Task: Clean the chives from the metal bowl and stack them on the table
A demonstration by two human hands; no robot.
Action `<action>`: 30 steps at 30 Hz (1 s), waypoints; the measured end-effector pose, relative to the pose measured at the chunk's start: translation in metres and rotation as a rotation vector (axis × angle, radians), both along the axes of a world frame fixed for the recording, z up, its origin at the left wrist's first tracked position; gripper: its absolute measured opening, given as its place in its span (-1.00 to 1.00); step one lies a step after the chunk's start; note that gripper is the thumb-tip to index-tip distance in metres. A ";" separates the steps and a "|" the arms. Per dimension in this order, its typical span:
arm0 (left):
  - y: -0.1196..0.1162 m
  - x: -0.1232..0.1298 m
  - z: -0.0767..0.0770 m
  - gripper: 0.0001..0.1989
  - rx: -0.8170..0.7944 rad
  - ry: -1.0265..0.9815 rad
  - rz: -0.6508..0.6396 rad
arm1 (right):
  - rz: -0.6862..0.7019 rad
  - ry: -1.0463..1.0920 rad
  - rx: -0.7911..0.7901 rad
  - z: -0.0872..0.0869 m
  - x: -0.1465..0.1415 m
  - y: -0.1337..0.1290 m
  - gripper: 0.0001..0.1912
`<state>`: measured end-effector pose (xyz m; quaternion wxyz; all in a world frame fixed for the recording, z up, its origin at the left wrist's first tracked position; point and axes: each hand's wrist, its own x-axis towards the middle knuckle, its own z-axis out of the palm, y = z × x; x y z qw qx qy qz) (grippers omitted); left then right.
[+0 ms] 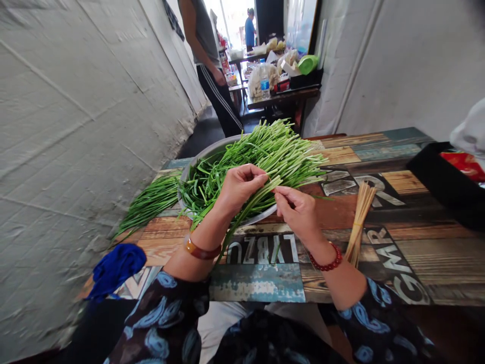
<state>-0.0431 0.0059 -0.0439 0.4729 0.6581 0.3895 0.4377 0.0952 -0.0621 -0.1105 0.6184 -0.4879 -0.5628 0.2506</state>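
A small bunch of garlic chives (pixel 246 208) is pinched in my left hand (pixel 238 188), pale cut ends to the right and green leaves hanging toward me. My right hand (pixel 301 212) is closed, thumb and forefinger pressed together right at those pale ends; what lies between them is too small to make out. Both hands are over the near rim of a large metal bowl (pixel 194 163), heaped with more chives (pixel 280 151). To the right of my right hand, a tied bundle of thin bamboo skewers (pixel 359 217) lies on the table.
More chives (pixel 151 199) lie left of the bowl on the wood-patterned table (pixel 261 283). A blue cloth (pixel 117 268) is at the left edge, beside the wall. A black container (pixel 435 177) stands at right. Beyond, a person (pixel 210 65) stands near a cluttered table (pixel 284 98).
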 end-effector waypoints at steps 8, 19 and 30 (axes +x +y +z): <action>0.001 -0.002 -0.002 -0.81 0.004 -0.027 0.000 | -0.006 -0.014 0.033 -0.003 0.000 0.002 -0.73; 0.000 -0.002 -0.002 -0.82 0.013 -0.022 0.025 | -0.013 -0.009 0.017 -0.003 -0.002 0.001 -0.74; 0.000 -0.001 -0.002 -0.83 0.050 -0.009 0.024 | -0.005 -0.020 0.025 -0.006 -0.001 0.002 -0.73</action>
